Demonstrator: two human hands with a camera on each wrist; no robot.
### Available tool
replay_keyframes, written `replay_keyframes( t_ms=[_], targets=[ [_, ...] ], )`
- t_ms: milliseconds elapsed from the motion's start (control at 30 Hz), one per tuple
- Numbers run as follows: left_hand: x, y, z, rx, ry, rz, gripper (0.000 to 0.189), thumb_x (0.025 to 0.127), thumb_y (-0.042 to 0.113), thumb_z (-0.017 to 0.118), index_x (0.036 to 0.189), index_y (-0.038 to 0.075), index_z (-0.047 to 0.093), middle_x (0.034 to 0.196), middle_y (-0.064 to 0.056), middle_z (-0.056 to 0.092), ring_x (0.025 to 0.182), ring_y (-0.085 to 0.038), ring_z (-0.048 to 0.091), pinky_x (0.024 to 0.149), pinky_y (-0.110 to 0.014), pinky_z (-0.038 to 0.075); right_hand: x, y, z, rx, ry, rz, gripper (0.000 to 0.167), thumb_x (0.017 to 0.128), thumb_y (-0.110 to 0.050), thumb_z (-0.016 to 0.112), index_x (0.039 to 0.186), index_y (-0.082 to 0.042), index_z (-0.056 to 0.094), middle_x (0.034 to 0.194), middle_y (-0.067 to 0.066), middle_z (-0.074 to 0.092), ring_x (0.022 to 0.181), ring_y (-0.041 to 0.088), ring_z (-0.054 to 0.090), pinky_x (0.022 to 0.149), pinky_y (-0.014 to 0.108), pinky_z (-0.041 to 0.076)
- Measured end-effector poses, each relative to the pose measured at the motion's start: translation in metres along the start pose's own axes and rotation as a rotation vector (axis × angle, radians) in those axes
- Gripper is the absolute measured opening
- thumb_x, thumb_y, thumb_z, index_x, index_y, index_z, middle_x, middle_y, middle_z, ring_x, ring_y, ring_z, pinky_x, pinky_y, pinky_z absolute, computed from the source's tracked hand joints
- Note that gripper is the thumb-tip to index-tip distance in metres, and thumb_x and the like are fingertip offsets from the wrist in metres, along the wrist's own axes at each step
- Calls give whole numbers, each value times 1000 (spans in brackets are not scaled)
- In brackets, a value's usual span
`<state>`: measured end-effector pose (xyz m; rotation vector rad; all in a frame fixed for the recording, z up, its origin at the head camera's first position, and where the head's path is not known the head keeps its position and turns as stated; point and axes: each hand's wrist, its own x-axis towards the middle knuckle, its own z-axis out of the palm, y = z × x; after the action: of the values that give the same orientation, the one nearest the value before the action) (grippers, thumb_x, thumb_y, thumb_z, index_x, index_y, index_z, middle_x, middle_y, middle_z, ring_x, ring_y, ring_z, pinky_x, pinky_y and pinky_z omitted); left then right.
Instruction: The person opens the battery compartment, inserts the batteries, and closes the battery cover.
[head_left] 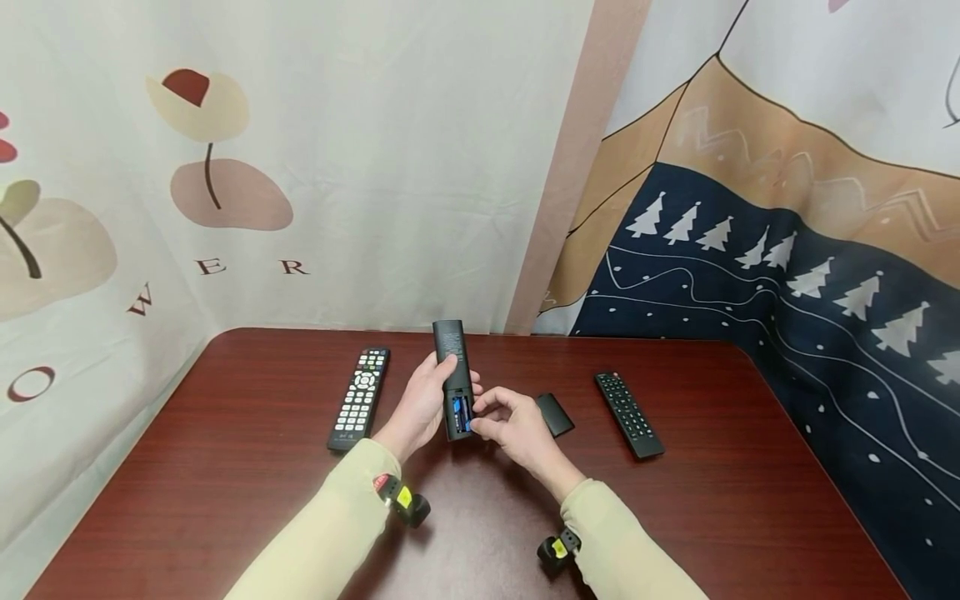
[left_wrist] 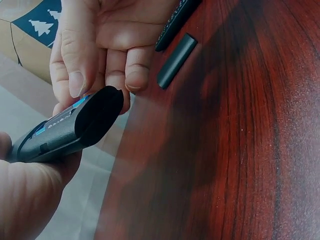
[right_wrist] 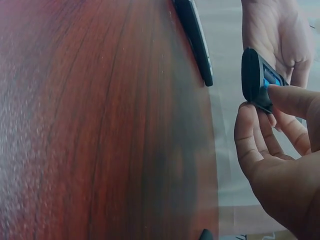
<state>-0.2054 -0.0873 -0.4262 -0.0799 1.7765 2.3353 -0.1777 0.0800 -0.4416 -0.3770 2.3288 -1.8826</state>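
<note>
My left hand holds a black remote control upright over the table, back side towards me, thumb across its back. At its lower end the battery compartment is uncovered, with blue batteries inside. My right hand is at the compartment's right edge. In the right wrist view, its thumb touches the blue battery while its other fingers bend loosely beneath the remote's end. The left wrist view shows that thumb at the end of the blue battery. The remote's button side faces away, hidden in the head view.
A small black battery cover lies on the table just beyond my right hand. A remote with white buttons lies left, a slimmer black remote right. The reddish-brown table ends against printed curtains at the back.
</note>
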Motion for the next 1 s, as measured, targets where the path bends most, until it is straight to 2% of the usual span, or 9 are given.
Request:
replay_keyframes(
  t_ms=[300, 500, 733, 1000],
  targets=[
    [0, 0, 0, -2, -10, -7, 45, 114, 24, 32, 153, 2, 32, 119, -23, 61, 101, -31, 68, 101, -51, 52, 1, 4, -8, -62, 33, -12, 14, 84, 4, 76, 97, 0, 72, 86, 13, 73, 70, 12, 65, 60, 25, 53],
    [0, -2, 0, -2, -15, -8, 45, 114, 24, 32, 154, 2, 31, 120, -25, 61, 99, -30, 68, 101, -53, 52, 1, 8, -13, -126, 54, -19, 14, 85, 4, 76, 98, -1, 72, 84, 11, 73, 68, 12, 63, 58, 26, 52],
    [1, -1, -1, 1, -21, -14, 45, 114, 25, 33, 154, 4, 31, 121, -26, 60, 100, -29, 69, 104, -57, 49, 1, 9, -20, -238, 91, -51, 14, 85, 1, 78, 98, -4, 74, 93, 9, 75, 78, 17, 69, 67, 27, 55],
    [-1, -1, -1, 2, -13, -19, 45, 114, 25, 33, 154, 4, 31, 120, -26, 61, 97, -26, 69, 103, -56, 50, 1, 12, -26, -299, 128, -61, 17, 83, 3, 78, 98, -4, 75, 96, 8, 73, 78, 21, 71, 72, 31, 58]
  ],
)
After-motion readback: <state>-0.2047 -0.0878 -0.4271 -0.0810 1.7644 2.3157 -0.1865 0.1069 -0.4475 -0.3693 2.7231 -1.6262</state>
